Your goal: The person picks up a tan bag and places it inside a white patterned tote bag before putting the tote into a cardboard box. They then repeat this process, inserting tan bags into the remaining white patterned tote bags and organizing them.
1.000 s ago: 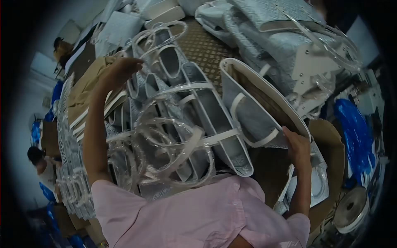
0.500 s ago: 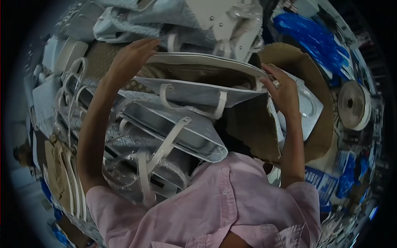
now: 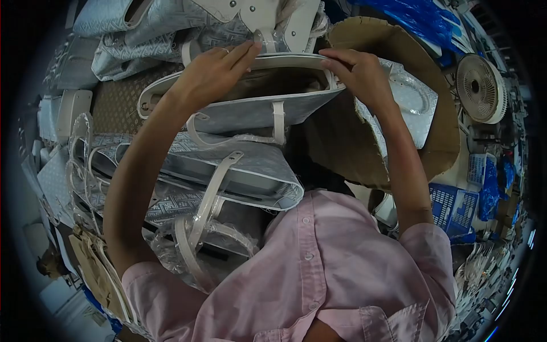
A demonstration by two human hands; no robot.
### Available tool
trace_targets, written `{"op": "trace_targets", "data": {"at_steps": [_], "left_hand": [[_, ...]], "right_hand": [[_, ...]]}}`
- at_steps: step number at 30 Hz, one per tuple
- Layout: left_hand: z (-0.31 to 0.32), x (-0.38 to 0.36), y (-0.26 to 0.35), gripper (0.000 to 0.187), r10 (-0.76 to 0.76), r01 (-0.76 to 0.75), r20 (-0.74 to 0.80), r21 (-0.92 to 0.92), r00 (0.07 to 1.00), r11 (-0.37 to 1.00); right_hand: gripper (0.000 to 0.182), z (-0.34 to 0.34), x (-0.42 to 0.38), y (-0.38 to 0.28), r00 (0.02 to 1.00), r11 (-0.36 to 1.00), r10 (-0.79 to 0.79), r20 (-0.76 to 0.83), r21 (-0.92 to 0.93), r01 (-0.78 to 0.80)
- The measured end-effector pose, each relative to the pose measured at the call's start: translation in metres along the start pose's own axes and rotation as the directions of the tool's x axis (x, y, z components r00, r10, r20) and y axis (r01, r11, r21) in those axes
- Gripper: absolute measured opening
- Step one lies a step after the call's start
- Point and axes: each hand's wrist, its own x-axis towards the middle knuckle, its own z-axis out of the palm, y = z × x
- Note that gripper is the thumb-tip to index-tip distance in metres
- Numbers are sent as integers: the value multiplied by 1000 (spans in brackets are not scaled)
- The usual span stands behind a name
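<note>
A silver-grey tote bag (image 3: 250,111) with white trim and white handles lies mouth-up in front of me, its brown lining showing. My left hand (image 3: 213,74) reaches across the opening, fingers bent over the far rim near its middle, thumb on the inner side. At the right corner of the same rim, my right hand (image 3: 364,74) pinches the edge between thumb and fingers. Nearer my body lies a second open grey tote bag (image 3: 250,191), with a plastic-wrapped white handle (image 3: 213,191).
A torn cardboard box (image 3: 439,119) on the right holds a patterned silver piece (image 3: 419,108). Beyond it are a round fan (image 3: 481,88), blue plastic (image 3: 410,25) and a blue basket (image 3: 453,208). More patterned bags (image 3: 142,43) lie at the back, over brown patterned material (image 3: 122,97).
My left hand has moved right along the far rim, uncovering the bag's left end. The right hand has moved to the rim's right corner. The whole view has shifted.
</note>
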Motion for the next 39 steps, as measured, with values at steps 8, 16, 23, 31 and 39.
{"op": "trace_targets", "data": {"at_steps": [8, 16, 23, 31, 39], "left_hand": [[9, 11, 3, 41, 107, -105, -18, 86, 994, 991], [1, 12, 9, 36, 109, -103, -83, 74, 991, 992], [5, 15, 6, 36, 96, -89, -141, 58, 985, 994], [6, 12, 7, 39, 80, -72, -93, 90, 992, 993], [13, 11, 6, 46, 34, -37, -130, -21, 991, 999]], "right_hand": [[28, 18, -19, 15, 972, 920, 207, -110, 359, -155], [25, 26, -23, 5, 954, 961, 160, -251, 262, -93], [28, 3, -3, 1, 997, 997, -72, 39, 15, 72], [26, 4, 21, 15, 912, 892, -387, 134, -196, 407], [24, 16, 29, 3, 874, 871, -479, 85, -82, 485]]}}
